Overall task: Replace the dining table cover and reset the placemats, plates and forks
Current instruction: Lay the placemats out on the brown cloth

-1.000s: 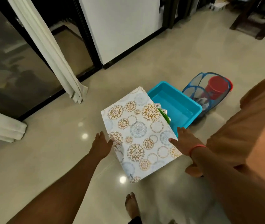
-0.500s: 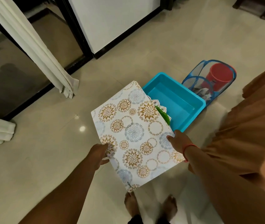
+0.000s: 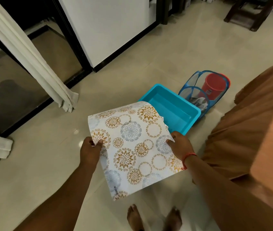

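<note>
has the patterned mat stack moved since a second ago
Yes. The patterned mat stack, held by both hands, has come toward the person, now covering less of the blue tub.

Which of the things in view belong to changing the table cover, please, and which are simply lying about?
Job in hand:
patterned table cover, folded, gripped by the left hand and right hand

Lying about:
blue tub
mesh hamper holding a red bucket
white curtain
</note>
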